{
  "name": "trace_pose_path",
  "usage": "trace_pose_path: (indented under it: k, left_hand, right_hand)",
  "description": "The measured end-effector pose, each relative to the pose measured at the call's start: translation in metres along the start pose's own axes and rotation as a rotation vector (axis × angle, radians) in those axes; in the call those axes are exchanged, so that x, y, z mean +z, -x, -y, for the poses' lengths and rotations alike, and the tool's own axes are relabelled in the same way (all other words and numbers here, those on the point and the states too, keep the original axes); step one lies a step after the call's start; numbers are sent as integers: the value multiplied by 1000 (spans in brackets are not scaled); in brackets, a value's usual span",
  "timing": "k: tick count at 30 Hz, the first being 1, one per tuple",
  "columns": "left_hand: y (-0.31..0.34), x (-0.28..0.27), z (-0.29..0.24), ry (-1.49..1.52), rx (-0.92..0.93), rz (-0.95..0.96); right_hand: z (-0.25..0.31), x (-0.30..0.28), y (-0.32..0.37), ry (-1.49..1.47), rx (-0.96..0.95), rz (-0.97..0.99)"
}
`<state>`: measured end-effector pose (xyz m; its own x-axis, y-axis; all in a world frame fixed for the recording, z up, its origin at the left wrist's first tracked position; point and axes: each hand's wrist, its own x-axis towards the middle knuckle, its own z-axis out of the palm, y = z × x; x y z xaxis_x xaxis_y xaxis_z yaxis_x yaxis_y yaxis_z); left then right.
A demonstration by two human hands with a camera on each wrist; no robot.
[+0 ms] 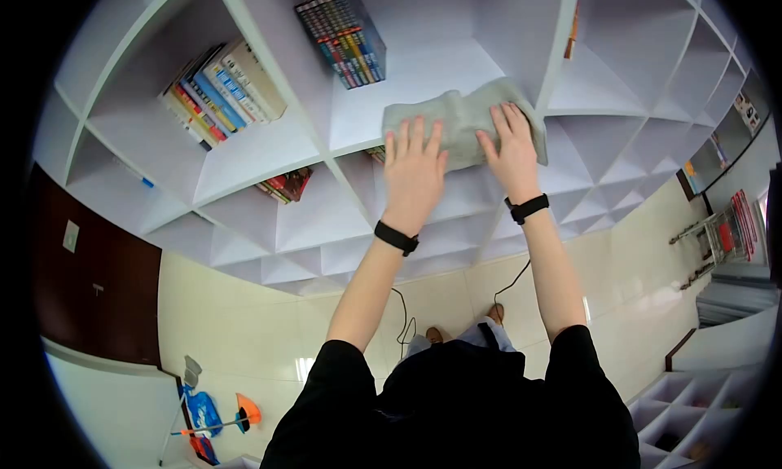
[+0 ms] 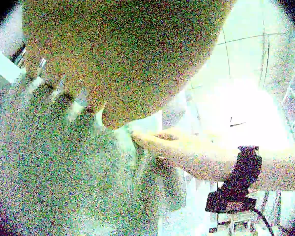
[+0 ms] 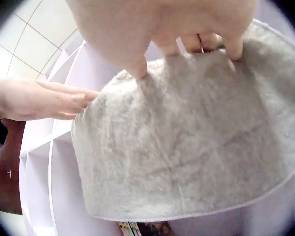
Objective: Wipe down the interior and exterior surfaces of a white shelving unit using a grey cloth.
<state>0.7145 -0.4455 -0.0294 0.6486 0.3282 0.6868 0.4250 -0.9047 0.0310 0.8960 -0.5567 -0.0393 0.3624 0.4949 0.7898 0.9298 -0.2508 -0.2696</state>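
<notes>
**Grey cloth (image 1: 461,132) laid across the front of a shelf (image 1: 356,117)**

Seen from within the room, a person in a black top (image 1: 464,404) stands before a pale bookcase (image 1: 515,41) divided into many compartments. The cloth lies creased over the shelf's front edge, its right end overlapping an upright divider. The left hand (image 1: 413,176) rests on the cloth's left part, palm down, fingers extended and spread. The right hand (image 1: 513,147) presses on the right part, fingers likewise extended, thumb apart; neither grips the fabric. The hands are near each other but not touching, and each wrist bears a black band. The view from the left wrist is grainy and overexposed, so finer contact there is hard to judge.

Behind the cloth, towards the left of the same compartment, stands a row of dark books (image 1: 346,41). The neighbouring compartment holds pale and coloured books (image 1: 224,98); red books (image 1: 285,184) lean in one below.
</notes>
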Motion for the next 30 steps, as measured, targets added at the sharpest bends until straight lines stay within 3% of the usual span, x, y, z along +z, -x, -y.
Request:
trace_pose_path:
  k: [7,10,14,30]
  left_hand:
    - [-1,15,-13,-120,-2,19]
    - [-7,29,-28,-119,11,27]
    - [-17,60,-53,-129,71,74]
    - [-62,146,-177,-109,8,19]
  right_hand:
    - [-50,13,29,-185,-73,-46]
    - [-76,20,37,-133,-88,-70]
    - [-106,26,39,-209,30,-127]
    - [-219,-54,20,34,121,-49]
